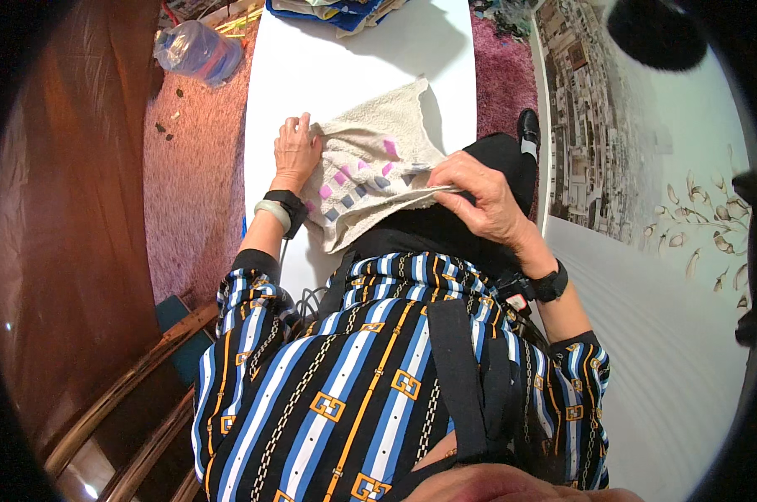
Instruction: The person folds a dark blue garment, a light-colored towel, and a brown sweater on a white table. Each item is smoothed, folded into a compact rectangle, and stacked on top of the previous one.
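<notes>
A beige terry towel (378,125) with pink and grey-blue squares lies partly on the white table (359,56). Its near part hangs in loose folds by my lap. My right hand (485,197) pinches the towel's near right edge between thumb and fingers, lifting it above my black-clad leg. At the left edge of the cloth is my left hand (297,150), its thumb side gripping the fabric; the fingertips' exact hold is partly hidden. Both wrists wear black bands, and a pale bangle (273,214) circles the left one.
A stack of folded cloths (328,12) sits at the table's far end. On the pink carpet (190,150) to the left stands a large clear plastic jug (198,53). Wooden chair rails (127,383) are at lower left. A wall with a printed picture (582,113) borders the right side.
</notes>
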{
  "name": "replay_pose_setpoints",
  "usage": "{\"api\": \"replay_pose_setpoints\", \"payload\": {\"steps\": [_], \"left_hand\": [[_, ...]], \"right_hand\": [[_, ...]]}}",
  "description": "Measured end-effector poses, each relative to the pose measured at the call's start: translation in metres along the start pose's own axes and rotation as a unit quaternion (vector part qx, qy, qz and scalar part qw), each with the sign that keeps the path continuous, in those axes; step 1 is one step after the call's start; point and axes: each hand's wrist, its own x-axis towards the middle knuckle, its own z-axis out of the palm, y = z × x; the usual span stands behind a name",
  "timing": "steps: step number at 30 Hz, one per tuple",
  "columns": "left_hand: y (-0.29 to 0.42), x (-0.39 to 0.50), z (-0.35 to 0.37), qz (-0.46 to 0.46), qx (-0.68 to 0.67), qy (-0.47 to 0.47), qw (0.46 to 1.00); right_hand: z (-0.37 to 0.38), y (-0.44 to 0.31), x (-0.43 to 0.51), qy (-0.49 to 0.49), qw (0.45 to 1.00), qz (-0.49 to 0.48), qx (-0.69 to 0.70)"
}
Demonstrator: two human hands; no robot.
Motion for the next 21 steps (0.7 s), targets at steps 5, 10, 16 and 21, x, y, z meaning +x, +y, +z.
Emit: {"api": "replay_pose_setpoints", "payload": {"steps": [5, 10, 16, 21], "left_hand": [[-0.016, 0.003, -0.004, 0.117, 0.066, -0.008, 0.991], [-0.029, 0.013, -0.007, -0.095, -0.131, 0.029, 0.986], [-0.053, 0.039, -0.030, -0.238, -0.631, -0.108, 0.731], [-0.064, 0.050, -0.060, -0.160, -0.749, -0.203, 0.610]], "right_hand": [[-0.021, -0.001, -0.009, 0.043, 0.998, 0.020, -0.030], [-0.031, 0.007, -0.024, 0.076, 0.995, 0.062, -0.026], [-0.052, 0.023, -0.040, 0.126, 0.985, 0.119, 0.009], [-0.066, 0.045, -0.050, 0.180, 0.971, 0.146, 0.059]]}}
